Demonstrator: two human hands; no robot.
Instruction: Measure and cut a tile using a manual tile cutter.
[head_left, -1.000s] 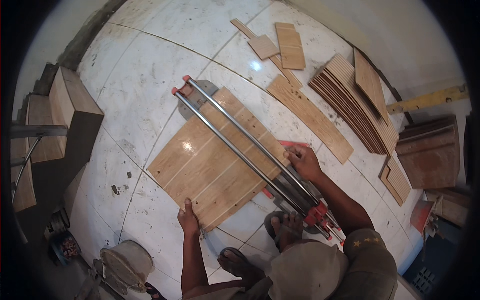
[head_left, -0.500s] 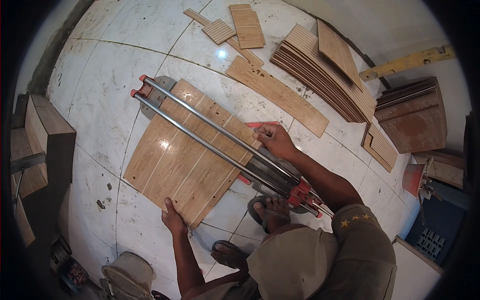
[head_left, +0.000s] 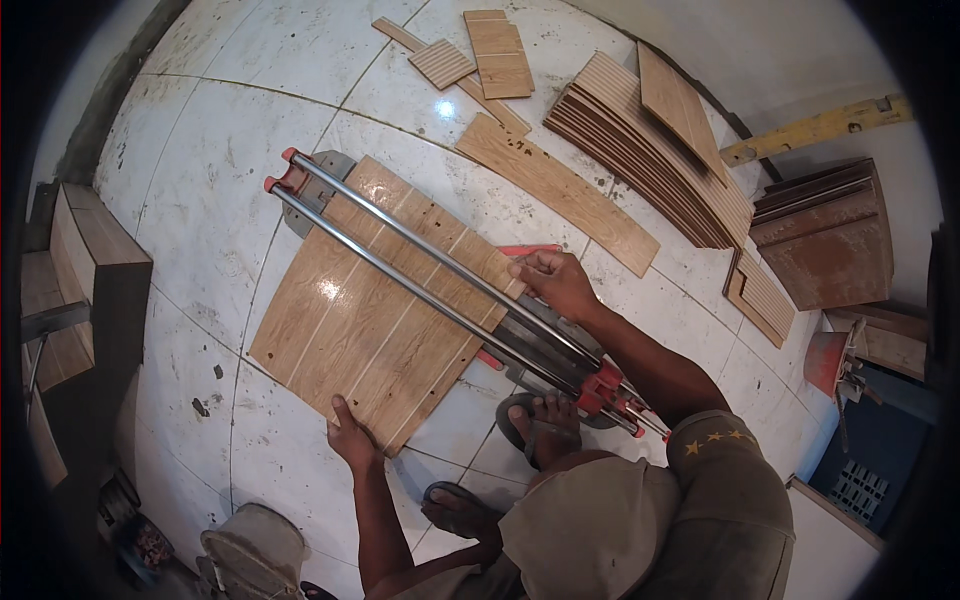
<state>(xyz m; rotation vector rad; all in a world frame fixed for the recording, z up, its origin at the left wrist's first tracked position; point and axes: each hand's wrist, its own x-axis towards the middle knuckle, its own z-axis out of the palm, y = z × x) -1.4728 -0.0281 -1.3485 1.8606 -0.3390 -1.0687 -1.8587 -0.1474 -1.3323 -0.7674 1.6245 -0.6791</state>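
A large wood-look tile with pale lines across it lies in a manual tile cutter, under its two steel rails. The cutter's red carriage is at the end by my feet. My left hand grips the tile's near edge, thumb on top and fingers hidden beneath. At the tile's right corner, beside the rails, my right hand pinches the edge between thumb and fingers. A red support arm shows just past that corner.
Stacked tiles lean along the right wall beside a yellow spirit level. Cut tile pieces and a long strip lie on the floor beyond the cutter. A bucket stands lower left; tiled steps rise at the left.
Almost nothing differs. The view has shifted very slightly, and both hands keep their hold on the tile, which rests in the cutter as before.
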